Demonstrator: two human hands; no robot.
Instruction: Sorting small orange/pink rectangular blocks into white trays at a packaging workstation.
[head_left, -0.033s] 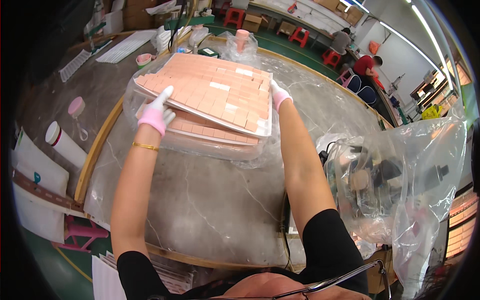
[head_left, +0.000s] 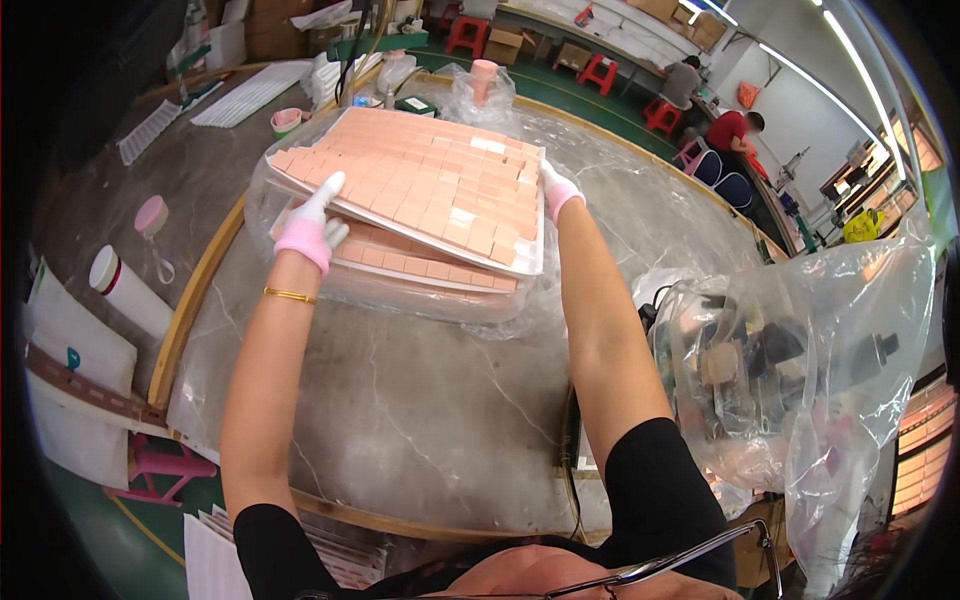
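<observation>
A white tray point(head_left: 400, 223) covered with rows of small peach-coloured blocks point(head_left: 400, 160) is tilted over a second, similar layer of blocks point(head_left: 420, 267). My left hand point(head_left: 316, 222), in a white and pink glove, grips the tray's near left edge, thumb on top and fingers under it. At the right edge my right hand point(head_left: 560, 190), gloved alike, holds the tray; most of its fingers are hidden behind the rim. A few white patches show among the blocks. Clear plastic wrapping point(head_left: 440, 307) surrounds the lower layer.
The grey marbled table point(head_left: 420, 400) has a wooden edge point(head_left: 195, 310). A plastic-covered machine point(head_left: 760, 360) stands to the right. Left are a white cylinder point(head_left: 130, 285), a pink-topped item point(head_left: 152, 215) and white ribbed sheets point(head_left: 250, 93). People point(head_left: 735, 132) sit at far benches near red stools point(head_left: 598, 75).
Both hands keep their hold, and the tray stays almost in place. A white patch near the middle of the upper blocks no longer stands out.
</observation>
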